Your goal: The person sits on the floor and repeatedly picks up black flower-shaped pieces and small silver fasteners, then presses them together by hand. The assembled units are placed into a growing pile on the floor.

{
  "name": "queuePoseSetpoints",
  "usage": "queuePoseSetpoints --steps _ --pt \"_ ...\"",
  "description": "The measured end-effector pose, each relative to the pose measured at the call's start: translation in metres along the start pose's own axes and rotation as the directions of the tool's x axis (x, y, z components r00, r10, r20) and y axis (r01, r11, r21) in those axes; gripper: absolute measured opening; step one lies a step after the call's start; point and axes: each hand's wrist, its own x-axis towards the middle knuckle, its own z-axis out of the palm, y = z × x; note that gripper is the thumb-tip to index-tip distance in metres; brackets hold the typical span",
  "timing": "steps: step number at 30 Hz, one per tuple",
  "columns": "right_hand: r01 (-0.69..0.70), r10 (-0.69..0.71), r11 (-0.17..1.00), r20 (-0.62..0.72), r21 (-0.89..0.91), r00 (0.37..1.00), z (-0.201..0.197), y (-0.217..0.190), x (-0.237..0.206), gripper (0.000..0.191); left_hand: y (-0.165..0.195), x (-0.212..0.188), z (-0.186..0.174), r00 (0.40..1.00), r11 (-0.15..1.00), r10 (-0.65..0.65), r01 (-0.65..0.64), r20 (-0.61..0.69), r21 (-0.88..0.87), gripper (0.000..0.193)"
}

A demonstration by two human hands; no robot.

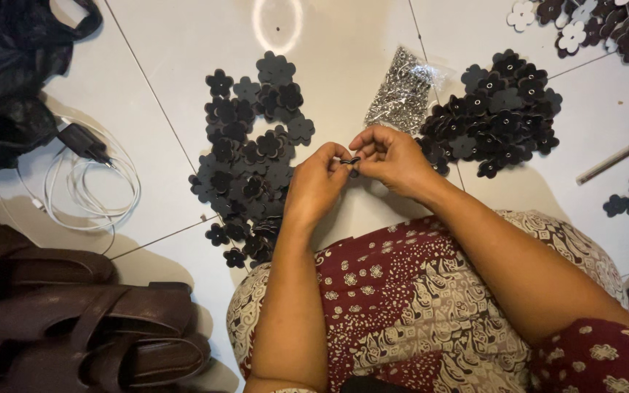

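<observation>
The left hand (314,182) and right hand (391,156) met fingertip to fingertip, both pinched shut on one small dark flower piece (351,161) held above the white tiled floor (169,51). At ten o'clock from the hands lay a heap of dark flower cutouts (252,156); at two o'clock a second heap (500,109), with a clear bag of small metal parts (402,91) at twelve. Farther out at nine o'clock a white charger cable (89,182) coiled; brown sandals (81,320) sat at seven.
</observation>
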Motion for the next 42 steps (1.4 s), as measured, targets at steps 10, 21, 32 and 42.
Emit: queuePoseSetpoints --steps 10,21,32,42 --pt "-0.049 -0.013 0.941 -0.181 -0.334 0.983 -0.07 -0.044 -0.005 0.033 0.005 -0.002 -0.003 0.941 0.958 0.151 -0.064 -0.303 0.28 0.023" --pt "0.121 -0.313 0.584 -0.085 -0.803 0.946 -0.075 -0.04 -0.015 0.016 -0.006 -0.002 0.004 0.912 0.933 0.196 -0.06 -0.36 0.355 0.026" --pt "0.238 -0.307 0.43 0.107 -0.871 0.946 -0.042 -0.01 -0.007 0.009 -0.035 -0.016 -0.027 0.68 0.903 0.315 -0.001 -0.662 0.429 0.026" --pt "0.166 -0.224 0.734 -0.003 -0.658 0.975 -0.034 -0.047 -0.033 0.017 -0.049 -0.001 -0.013 0.599 0.886 0.393 -0.043 -0.698 0.462 0.046"
